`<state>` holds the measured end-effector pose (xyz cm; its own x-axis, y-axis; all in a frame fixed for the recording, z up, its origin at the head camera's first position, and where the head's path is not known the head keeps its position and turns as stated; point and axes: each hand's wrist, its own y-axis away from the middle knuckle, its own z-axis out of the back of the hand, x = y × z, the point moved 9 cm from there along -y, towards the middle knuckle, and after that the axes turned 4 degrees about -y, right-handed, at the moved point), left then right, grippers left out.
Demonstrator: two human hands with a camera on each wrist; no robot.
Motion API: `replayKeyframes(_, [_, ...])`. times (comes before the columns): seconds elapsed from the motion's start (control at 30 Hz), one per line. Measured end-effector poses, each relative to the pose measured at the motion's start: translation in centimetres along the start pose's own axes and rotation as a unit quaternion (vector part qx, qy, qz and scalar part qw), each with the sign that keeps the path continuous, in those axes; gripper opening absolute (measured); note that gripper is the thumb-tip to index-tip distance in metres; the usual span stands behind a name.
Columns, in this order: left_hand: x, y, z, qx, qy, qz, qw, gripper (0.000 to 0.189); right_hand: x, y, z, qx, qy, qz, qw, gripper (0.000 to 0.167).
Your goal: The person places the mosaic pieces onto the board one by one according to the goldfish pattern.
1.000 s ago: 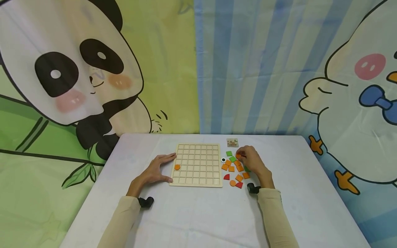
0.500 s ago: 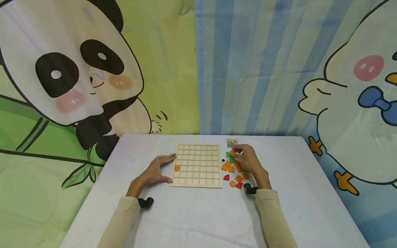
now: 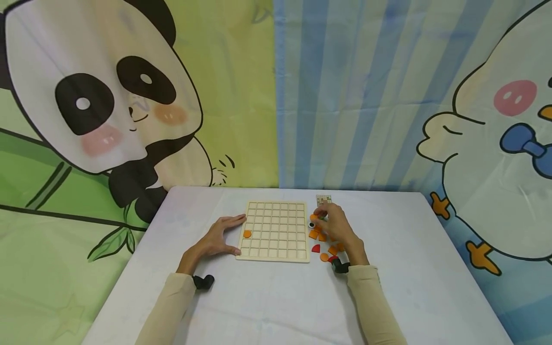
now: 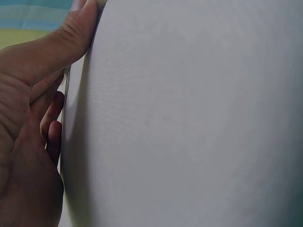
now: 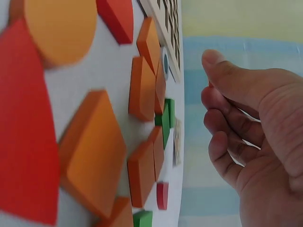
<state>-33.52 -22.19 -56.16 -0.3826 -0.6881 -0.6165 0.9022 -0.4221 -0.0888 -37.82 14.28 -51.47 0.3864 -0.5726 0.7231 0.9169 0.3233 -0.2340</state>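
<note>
My left hand [image 3: 217,235] rests at the left edge of a wooden grid board [image 3: 276,232], thumb by the near corner and fingers spread further up the side. On the board's left column lies an orange disc [image 3: 247,234]. Just right of the board, my right hand [image 3: 338,224] pinches an orange round piece [image 3: 314,217] between thumb and forefinger, held above the loose pieces. Only a sliver of it shows past the thumb in the right wrist view. In the left wrist view, the left thumb [image 4: 78,33] lies along the board's edge.
Several orange square pieces [image 5: 97,149], red quarter-round pieces [image 3: 316,248], green pieces [image 5: 164,120] and another orange disc [image 3: 324,257] lie right of the board. A white round piece with a black centre [image 3: 311,224] sits beside it. Behind them is a small patterned card [image 3: 324,198].
My right hand has moved left toward the board, carrying the orange round piece over the loose pieces. The left hand and the disc on the board have stayed in place.
</note>
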Motion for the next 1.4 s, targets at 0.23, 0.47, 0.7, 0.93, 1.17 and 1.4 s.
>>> replayKeyframes(0.23, [0.2,0.0,0.0,0.0,0.003,0.004,1.0,0.116,0.8,-0.5,-1.3,0.011,-0.017,0.012,0.9997,0.019])
replayKeyframes(0.47, [0.2,0.1,-0.2,0.006,0.005,0.008,0.9999,0.116,1.4,-1.0,-2.8,0.028,-0.017,0.021,0.9992,0.019])
replayKeyframes(0.7, [0.1,0.2,-0.2,0.005,0.002,0.004,1.0,0.115,2.1,-1.2,-4.1,0.048,-0.019,0.037,0.998,0.016])
replayKeyframes(0.93, [0.1,0.1,-0.1,0.004,0.0,0.006,1.0,0.116,2.3,-1.5,-5.0,0.053,-0.033,0.031,0.9976,0.021])
replayKeyframes(1.17, [0.0,-0.1,-0.2,0.004,0.001,0.002,1.0,0.115,2.8,-1.9,-5.8,0.062,-0.029,0.028,0.9973,0.021])
replayKeyframes(1.4, [0.2,-0.1,-0.3,0.004,-0.003,0.001,1.0,0.115,3.4,-2.4,-6.9,0.072,-0.026,0.04,0.9963,0.021])
